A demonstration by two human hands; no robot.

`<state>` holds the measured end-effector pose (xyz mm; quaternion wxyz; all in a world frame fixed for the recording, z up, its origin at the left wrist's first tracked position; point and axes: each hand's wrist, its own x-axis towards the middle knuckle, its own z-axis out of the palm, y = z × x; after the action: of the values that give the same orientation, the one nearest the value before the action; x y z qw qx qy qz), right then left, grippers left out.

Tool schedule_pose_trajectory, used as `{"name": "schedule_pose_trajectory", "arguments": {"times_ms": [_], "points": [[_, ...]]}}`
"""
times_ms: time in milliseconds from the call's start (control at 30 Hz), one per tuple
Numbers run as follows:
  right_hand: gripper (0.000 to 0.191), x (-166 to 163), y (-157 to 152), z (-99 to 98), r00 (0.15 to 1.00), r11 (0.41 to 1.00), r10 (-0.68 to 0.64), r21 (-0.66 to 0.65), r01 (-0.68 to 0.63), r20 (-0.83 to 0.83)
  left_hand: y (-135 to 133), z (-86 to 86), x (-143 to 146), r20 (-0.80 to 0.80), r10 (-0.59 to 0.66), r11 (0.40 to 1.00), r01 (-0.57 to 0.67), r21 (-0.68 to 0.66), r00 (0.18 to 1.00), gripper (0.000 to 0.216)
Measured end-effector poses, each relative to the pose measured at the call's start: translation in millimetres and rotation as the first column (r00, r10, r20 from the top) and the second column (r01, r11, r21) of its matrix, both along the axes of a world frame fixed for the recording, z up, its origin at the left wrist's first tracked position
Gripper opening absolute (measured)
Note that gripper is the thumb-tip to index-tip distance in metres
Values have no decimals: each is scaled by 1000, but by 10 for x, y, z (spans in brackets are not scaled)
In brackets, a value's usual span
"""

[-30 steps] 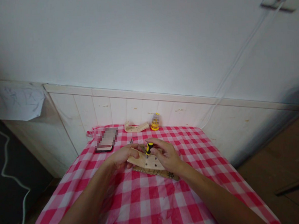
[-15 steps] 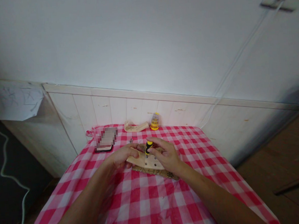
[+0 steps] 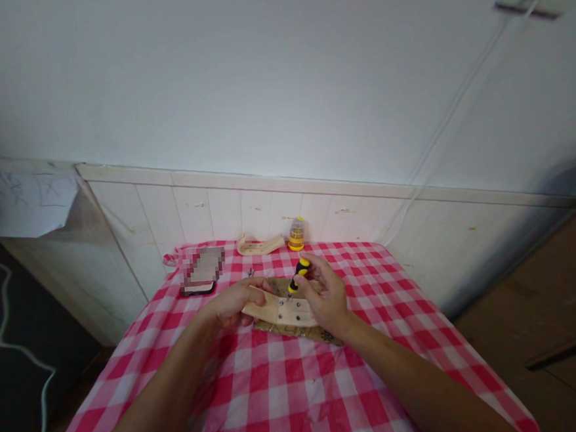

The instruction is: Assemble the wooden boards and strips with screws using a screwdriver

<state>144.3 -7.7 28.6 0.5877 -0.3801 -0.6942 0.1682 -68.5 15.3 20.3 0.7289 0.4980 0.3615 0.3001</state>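
Observation:
My left hand point(image 3: 239, 302) grips the left end of a pale curved wooden piece point(image 3: 270, 311), thumb on top. Several dark screws or screw holes show on its flat part. In my right hand point(image 3: 327, 292) is a small black and yellow screwdriver point(image 3: 299, 274), held tilted, its handle leaning right. The tip is close above the wood near one screw; whether they touch I cannot tell. Beneath the wood lies a brown printed packet or cloth point(image 3: 289, 329), partly covered by the piece and my hands.
A second curved wooden piece point(image 3: 260, 245) lies at the table's back beside a yellow-capped clear container point(image 3: 296, 234). A phone point(image 3: 203, 271) rests at back left, with small metal bits point(image 3: 251, 272) near it. A checked cloth point(image 3: 275, 388) covers the table, which meets the wall.
The screwdriver has lifted off the screw, gone from nearly upright to tilted, and moved right with my right hand. My left hand keeps its hold on the wood.

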Motion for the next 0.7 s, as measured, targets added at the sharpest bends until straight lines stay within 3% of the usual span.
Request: {"name": "schedule_pose_trajectory", "arguments": {"times_ms": [100, 233, 700], "points": [[34, 34, 9, 47, 998, 994, -63, 91, 61, 16, 1, -6, 3, -29, 15, 1000, -15, 6, 999, 33], [30, 65, 18, 96, 994, 989, -100, 117, 96, 32, 7, -13, 14, -14, 21, 1000, -21, 3, 1000, 33], [24, 43, -38, 131, 993, 988, -53, 152, 36, 106, 26, -21, -2, -65, 49, 998, -47, 28, 997, 33]]}}
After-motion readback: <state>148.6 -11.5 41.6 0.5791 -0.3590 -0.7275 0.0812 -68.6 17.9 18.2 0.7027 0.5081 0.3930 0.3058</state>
